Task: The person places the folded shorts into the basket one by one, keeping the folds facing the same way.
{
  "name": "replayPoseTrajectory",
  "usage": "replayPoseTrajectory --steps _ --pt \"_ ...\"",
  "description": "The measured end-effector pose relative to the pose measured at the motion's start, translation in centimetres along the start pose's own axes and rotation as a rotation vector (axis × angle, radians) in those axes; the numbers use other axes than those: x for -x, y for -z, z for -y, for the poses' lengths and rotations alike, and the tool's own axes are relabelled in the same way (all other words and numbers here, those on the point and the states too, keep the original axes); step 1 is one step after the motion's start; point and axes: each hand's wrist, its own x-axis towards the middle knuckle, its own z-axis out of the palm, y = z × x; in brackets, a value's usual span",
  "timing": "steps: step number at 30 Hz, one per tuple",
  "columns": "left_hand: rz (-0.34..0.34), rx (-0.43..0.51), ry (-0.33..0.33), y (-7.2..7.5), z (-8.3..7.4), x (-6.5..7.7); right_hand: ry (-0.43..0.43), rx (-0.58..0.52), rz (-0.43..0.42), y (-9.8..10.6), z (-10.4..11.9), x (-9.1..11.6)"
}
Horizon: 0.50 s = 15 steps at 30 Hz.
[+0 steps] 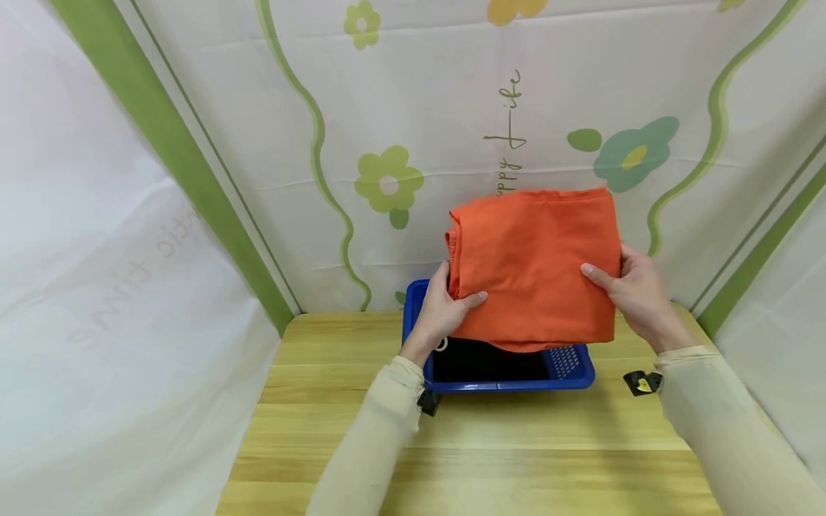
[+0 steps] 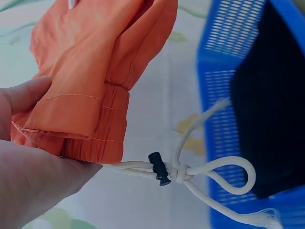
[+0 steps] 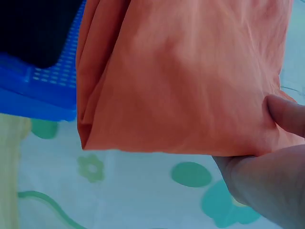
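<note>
Both hands hold up a folded orange garment [image 1: 535, 272] above a blue plastic basket [image 1: 510, 385]. My left hand [image 1: 440, 309] pinches its left edge, thumb on the front and fingers behind. At the opposite side edge, my right hand [image 1: 639, 290] grips it the same way. In the left wrist view, a gathered elastic band [image 2: 97, 148] shows beside the left hand. From there hangs a knotted white drawcord [image 2: 209, 171] with a black cord lock [image 2: 158, 168]. A black folded cloth [image 1: 487, 360] lies in the basket, partly hidden by the garment.
The basket stands on a wood-grain table [image 1: 516, 459], near its back edge. A white curtain [image 1: 445, 93] with printed flowers hangs behind the table, and pale fabric panels [image 1: 129, 301] flank both sides.
</note>
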Motion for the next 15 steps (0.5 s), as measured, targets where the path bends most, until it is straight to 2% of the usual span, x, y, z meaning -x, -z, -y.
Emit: replayPoseTrajectory --steps 5,15 --pt "-0.009 -0.006 0.070 -0.1 2.7 0.4 -0.045 0.101 0.032 -1.1 -2.3 -0.1" --pt "-0.002 -0.026 0.208 0.7 6.4 1.3 -0.182 0.109 0.089 -3.5 -6.7 -0.3"
